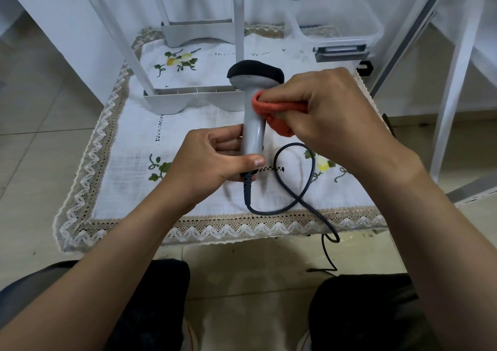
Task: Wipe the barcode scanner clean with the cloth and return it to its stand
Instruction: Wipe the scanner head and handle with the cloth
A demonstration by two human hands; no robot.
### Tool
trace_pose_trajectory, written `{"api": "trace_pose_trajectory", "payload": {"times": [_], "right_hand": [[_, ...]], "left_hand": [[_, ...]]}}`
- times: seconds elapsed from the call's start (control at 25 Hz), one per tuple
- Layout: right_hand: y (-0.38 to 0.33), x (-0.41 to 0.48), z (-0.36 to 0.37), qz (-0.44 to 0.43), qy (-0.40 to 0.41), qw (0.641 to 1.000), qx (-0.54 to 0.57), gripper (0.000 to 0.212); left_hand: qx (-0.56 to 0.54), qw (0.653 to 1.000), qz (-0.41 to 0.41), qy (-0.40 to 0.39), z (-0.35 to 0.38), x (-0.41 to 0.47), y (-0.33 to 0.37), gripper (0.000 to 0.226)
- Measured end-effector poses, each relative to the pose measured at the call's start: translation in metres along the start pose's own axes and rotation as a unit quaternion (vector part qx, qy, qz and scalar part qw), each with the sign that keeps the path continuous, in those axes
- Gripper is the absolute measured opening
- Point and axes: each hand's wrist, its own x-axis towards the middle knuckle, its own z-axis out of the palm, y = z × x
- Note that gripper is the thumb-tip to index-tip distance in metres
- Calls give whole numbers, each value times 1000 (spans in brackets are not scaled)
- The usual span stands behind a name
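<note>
Wiping was the step in hand; the scanner (253, 124) stood nearly upright above the middle of the desk (126, 167), lifted clear of its embroidered cover, dark head away from the person and grey handle toward them; the left hand (212, 159) gripped the lower end of the handle, thumb across the front and fingers curled behind, just above where the cable (282, 206) left the base; the right hand (333, 108) was closed round the bunched orange cloth (279, 108), pressing it against the right side of the neck just under the head; the cable looped over the desk and ran off the near edge to the floor; a white frame (193, 100) stood just behind the scanner, a clear box (338, 22) lay at the far right, and a small black piece (365, 68) showed at the right edge; which of these, if any, was the stand could not be told. By my reading the cleaning was partway along, since the cloth touched only the neck while the head and the gripped lower handle lay outside it; the next move would likely call for drawing the cloth up over the head or down the handle, with the left hand turning the scanner or shifting its grip to bare the covered part; the slack cable might snag once the scanner goes to its stand.
</note>
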Motion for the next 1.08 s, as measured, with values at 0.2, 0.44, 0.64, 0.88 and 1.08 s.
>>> {"api": "trace_pose_trajectory", "payload": {"times": [0.2,0.44,0.64,0.88,1.08], "right_hand": [[-1,0,-3,1,13,1000,18,22],[-1,1,-5,-11,17,999,30,18],[-3,-1,-6,-14,0,1000,27,18],[-3,-1,-4,-5,22,999,36,21],[-3,-1,-4,8,-22,999,45,19]], "left_hand": [[-5,1000,2,-5,0,0,0,39],[16,999,34,-1,-1,-1,-1,47],[13,999,33,-8,0,0,-2,42],[3,1000,29,-7,-2,0,-1,41],[3,1000,23,-7,-2,0,-1,38]]}}
